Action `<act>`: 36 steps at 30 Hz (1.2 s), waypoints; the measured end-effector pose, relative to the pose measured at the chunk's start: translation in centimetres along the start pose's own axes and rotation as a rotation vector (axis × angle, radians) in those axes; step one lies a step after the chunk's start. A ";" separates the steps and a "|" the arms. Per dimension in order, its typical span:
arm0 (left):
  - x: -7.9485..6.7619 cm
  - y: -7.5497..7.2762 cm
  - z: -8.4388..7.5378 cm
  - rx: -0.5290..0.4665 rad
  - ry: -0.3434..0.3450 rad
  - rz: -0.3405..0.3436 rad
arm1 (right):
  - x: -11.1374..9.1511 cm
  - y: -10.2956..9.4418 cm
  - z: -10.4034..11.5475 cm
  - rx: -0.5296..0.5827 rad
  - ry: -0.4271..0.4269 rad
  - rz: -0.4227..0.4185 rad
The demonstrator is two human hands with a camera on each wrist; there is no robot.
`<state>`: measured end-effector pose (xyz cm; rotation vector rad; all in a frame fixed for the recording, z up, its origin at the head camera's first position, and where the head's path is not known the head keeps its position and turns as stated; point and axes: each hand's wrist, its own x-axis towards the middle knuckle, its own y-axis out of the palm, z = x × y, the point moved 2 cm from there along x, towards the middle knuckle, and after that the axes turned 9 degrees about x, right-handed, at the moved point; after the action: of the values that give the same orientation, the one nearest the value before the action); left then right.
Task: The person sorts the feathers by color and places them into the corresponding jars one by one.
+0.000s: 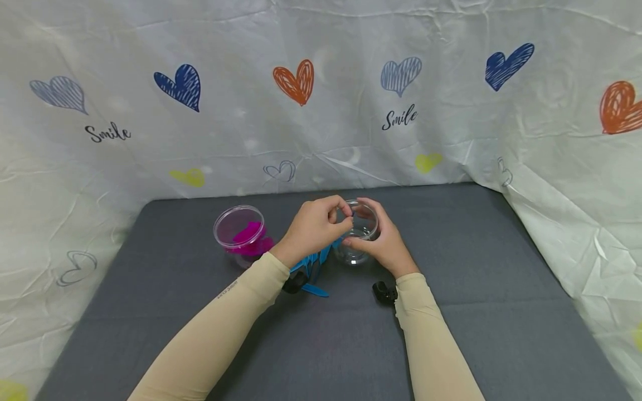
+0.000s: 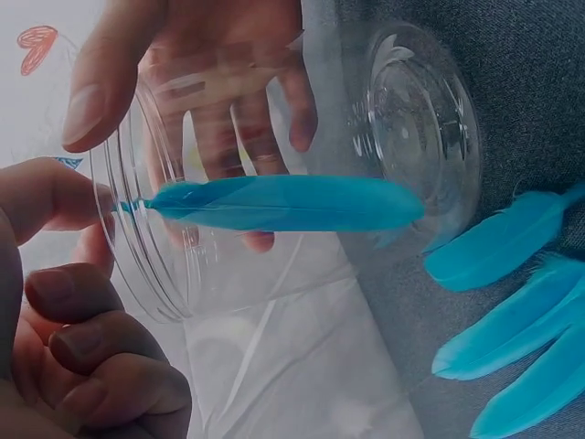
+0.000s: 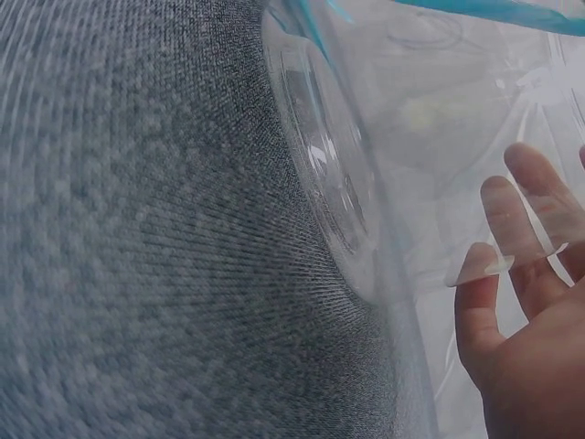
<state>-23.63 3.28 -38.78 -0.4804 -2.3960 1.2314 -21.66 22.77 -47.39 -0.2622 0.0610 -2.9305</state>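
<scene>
My left hand (image 1: pixel 313 225) pinches the quill end of a blue feather (image 2: pixel 292 203) at the mouth of a clear jar (image 1: pixel 353 258). In the left wrist view the feather's vane lies inside the jar, its tip near the base. Its other fingers are curled in. My right hand (image 1: pixel 388 245) holds the jar around its side, the thumb toward me and the fingers on the far side. The right wrist view shows some of its fingers (image 3: pixel 512 215) through the clear wall. Several more blue feathers (image 2: pixel 503 242) lie on the table beside the jar, partly hidden by the left wrist.
Left of my hands stands a second clear jar (image 1: pixel 223 225) holding magenta feathers (image 1: pixel 251 236). Everything rests on a dark grey cloth-covered table (image 1: pixel 476 334). A white curtain (image 1: pixel 341 128) printed with hearts hangs behind and at both sides.
</scene>
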 end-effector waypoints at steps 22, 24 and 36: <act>-5.9 -2.2 2.9 -0.046 -0.002 -0.014 | 0.0 0.7 0.0 -0.054 -0.020 -0.021; -6.7 -2.4 3.4 -0.015 -0.014 -0.010 | 0.0 0.6 0.0 -0.057 -0.025 -0.023; -14.1 -3.1 6.8 0.222 -0.145 0.072 | -0.1 0.5 -0.2 -0.049 -0.050 -0.038</act>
<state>-15.27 -9.79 -42.54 -0.4249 -2.3372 1.5915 -21.48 22.33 -47.61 -0.3480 0.1219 -2.9611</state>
